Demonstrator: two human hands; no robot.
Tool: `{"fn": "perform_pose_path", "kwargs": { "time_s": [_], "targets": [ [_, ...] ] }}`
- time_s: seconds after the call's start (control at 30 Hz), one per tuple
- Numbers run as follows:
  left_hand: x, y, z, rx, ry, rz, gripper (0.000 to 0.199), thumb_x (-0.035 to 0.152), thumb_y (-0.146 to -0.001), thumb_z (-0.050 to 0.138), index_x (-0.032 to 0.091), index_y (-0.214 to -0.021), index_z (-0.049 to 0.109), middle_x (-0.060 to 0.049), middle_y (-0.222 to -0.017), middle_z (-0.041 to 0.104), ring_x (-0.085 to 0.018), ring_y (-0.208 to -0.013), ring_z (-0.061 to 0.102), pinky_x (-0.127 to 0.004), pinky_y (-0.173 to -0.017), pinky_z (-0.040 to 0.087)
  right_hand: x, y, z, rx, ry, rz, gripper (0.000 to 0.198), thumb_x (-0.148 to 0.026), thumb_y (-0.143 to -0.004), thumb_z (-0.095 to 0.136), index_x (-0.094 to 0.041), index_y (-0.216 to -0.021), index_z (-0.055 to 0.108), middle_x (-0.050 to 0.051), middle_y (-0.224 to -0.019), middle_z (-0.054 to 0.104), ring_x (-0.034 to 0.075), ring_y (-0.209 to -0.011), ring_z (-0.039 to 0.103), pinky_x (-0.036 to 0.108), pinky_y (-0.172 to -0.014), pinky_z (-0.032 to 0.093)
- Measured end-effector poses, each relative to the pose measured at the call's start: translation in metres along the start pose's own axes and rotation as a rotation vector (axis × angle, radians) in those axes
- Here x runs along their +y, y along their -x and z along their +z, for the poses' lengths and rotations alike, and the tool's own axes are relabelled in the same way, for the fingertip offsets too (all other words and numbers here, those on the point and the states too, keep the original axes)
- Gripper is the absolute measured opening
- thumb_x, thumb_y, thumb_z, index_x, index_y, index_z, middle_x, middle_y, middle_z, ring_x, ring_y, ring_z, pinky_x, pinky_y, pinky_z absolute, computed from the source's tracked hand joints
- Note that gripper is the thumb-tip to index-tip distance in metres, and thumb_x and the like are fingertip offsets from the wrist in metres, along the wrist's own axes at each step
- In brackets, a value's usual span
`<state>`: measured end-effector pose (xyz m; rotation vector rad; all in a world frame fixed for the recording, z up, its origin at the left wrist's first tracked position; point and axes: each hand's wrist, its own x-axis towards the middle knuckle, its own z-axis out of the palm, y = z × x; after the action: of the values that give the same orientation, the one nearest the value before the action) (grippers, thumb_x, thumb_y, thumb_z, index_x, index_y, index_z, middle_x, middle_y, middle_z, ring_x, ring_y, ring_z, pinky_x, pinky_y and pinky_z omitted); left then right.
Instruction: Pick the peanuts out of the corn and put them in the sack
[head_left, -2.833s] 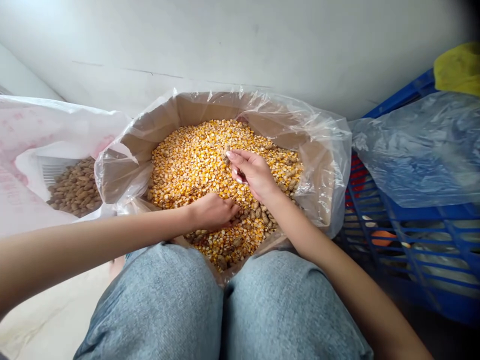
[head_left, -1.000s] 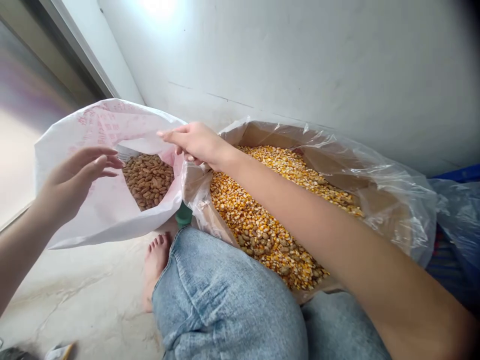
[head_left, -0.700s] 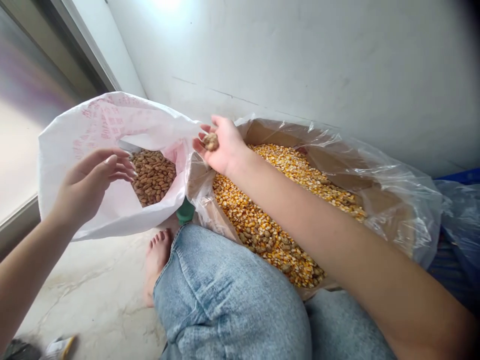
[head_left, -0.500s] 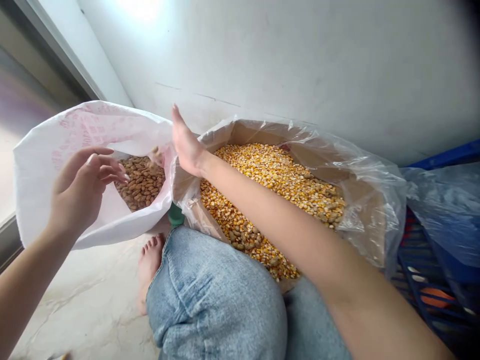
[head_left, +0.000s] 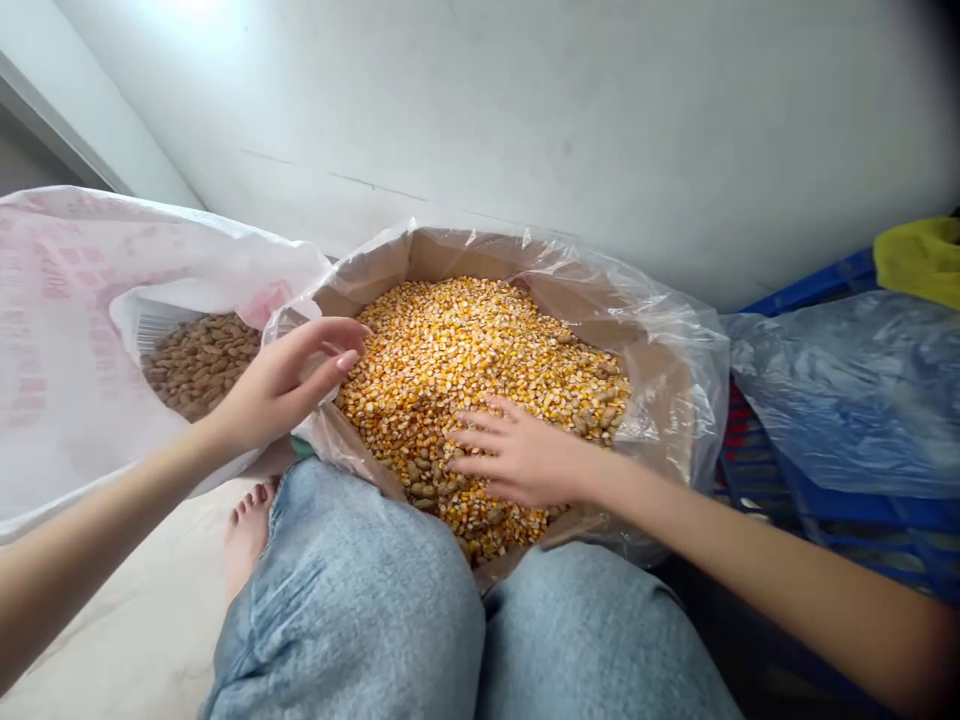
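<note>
My right hand (head_left: pixel 525 452) lies palm down over loose corn kernels (head_left: pixel 465 330), its fingers spread and touching the pile. Peanuts in their shells (head_left: pixel 435 478) are mixed into the corn near its fingertips. The corn fills a cardboard box lined with a clear plastic bag (head_left: pixel 675 400). At the left rim of that liner hovers my left hand (head_left: pixel 296 378), fingers curved and parted from the thumb, with nothing visible between them. Behind its wrist, a white woven sack (head_left: pixel 67 330) with pink print holds a heap of peanuts (head_left: pixel 202 362).
Right of the box stands a blue plastic crate (head_left: pixel 810 285) with clear plastic sheeting (head_left: pixel 862 390) and a yellow cloth or bag (head_left: pixel 919 260) on it. A white wall (head_left: pixel 525 120) rises behind. My knees (head_left: pixel 360 600) are close against the box front.
My right hand has come back from the sack's edge and down onto the corn. My left hand has moved right, from over the sack to the box rim. The view has turned right.
</note>
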<state>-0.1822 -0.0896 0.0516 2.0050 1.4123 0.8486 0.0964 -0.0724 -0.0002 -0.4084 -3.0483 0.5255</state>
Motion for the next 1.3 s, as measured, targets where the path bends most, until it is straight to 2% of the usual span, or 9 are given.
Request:
{"fn": "perform_pose_path", "kwargs": {
  "time_s": [0.1,0.23,0.47,0.6,0.73,0.87,1.0,1.17,1.3],
  "targets": [
    [-0.002,-0.015,0.022,-0.034,0.028,-0.019,0.030,0.035,-0.082,0.037,0.017,-0.106,0.045,-0.006,-0.101,0.055,-0.014,-0.090,0.052,-0.027,-0.079,0.043,-0.018,-0.026,0.036,-0.086,0.035,-0.230,0.034,-0.032,-0.071,0.053,-0.021,-0.104,0.055,0.008,-0.119,0.049,0.024,-0.116,0.033,0.051,-0.096,0.019],
    [-0.006,-0.021,0.034,-0.174,-0.030,-0.092,0.037,0.043,-0.080,0.038,0.019,-0.106,0.046,-0.006,-0.102,0.057,-0.017,-0.088,0.053,-0.028,-0.072,0.045,-0.008,-0.052,0.065,0.034,0.088,-0.327,0.025,-0.027,-0.071,0.051,-0.027,-0.095,0.058,0.003,-0.116,0.051,0.024,-0.115,0.034,0.051,-0.096,0.017],
    [-0.009,-0.022,0.032,-0.223,-0.047,-0.112,0.040,0.047,-0.080,0.034,0.019,-0.102,0.051,-0.005,-0.103,0.057,-0.017,-0.087,0.054,-0.027,-0.073,0.045,0.052,-0.048,0.038,0.089,0.265,-0.358,0.025,-0.023,-0.078,0.042,-0.022,-0.098,0.056,0.006,-0.115,0.051,0.019,-0.108,0.041,0.040,-0.092,0.028],
    [-0.010,-0.020,0.032,-0.240,-0.153,-0.034,0.038,0.045,-0.081,0.033,0.020,-0.100,0.052,-0.003,-0.098,0.059,-0.016,-0.084,0.055,-0.026,-0.073,0.044,0.076,-0.046,0.004,0.099,0.367,-0.101,0.027,-0.025,-0.073,0.051,-0.022,-0.100,0.056,0.009,-0.115,0.050,0.022,-0.107,0.042,0.044,-0.090,0.028],
    [-0.011,-0.017,0.031,-0.259,-0.209,0.031,0.036,0.043,-0.082,0.031,0.020,-0.101,0.052,-0.003,-0.099,0.059,-0.016,-0.085,0.054,-0.028,-0.075,0.042,0.075,-0.021,-0.031,0.145,0.429,0.173,0.032,-0.033,-0.075,0.050,-0.022,-0.105,0.055,0.011,-0.125,0.041,0.028,-0.116,0.032,0.053,-0.090,0.022],
    [-0.011,-0.016,0.031,-0.268,-0.181,-0.009,0.037,0.044,-0.081,0.030,0.021,-0.100,0.052,-0.002,-0.096,0.060,-0.015,-0.081,0.055,-0.027,-0.073,0.043,0.049,0.027,-0.042,-0.088,0.363,-0.078,0.032,-0.033,-0.076,0.049,-0.025,-0.106,0.054,0.006,-0.125,0.043,0.026,-0.117,0.033,0.051,-0.095,0.017],
    [-0.013,-0.019,0.032,-0.283,-0.128,-0.070,0.038,0.046,-0.080,0.032,0.021,-0.098,0.053,-0.001,-0.092,0.061,-0.015,-0.078,0.055,-0.026,-0.070,0.043,0.040,0.061,-0.025,-0.351,0.232,-0.303,0.034,-0.036,-0.073,0.052,-0.025,-0.105,0.055,0.006,-0.123,0.046,0.023,-0.118,0.033,0.048,-0.098,0.015],
    [-0.011,-0.020,0.030,-0.363,-0.101,-0.115,0.036,0.047,-0.079,0.033,0.022,-0.096,0.054,0.001,-0.086,0.061,-0.014,-0.073,0.055,-0.024,-0.067,0.042,0.071,0.060,0.000,-0.402,0.227,-0.387,0.045,-0.037,-0.067,0.055,-0.025,-0.110,0.051,0.006,-0.124,0.045,0.025,-0.118,0.032,0.054,-0.096,0.011],
    [-0.011,-0.021,0.030,-0.375,-0.080,-0.132,0.037,0.047,-0.079,0.032,0.021,-0.096,0.053,0.001,-0.084,0.061,-0.014,-0.073,0.055,-0.024,-0.068,0.042,0.090,0.042,-0.002,-0.373,0.296,-0.404,0.045,-0.037,-0.067,0.054,-0.026,-0.111,0.050,0.007,-0.120,0.048,0.025,-0.112,0.038,0.053,-0.094,0.012]
  ]
}}
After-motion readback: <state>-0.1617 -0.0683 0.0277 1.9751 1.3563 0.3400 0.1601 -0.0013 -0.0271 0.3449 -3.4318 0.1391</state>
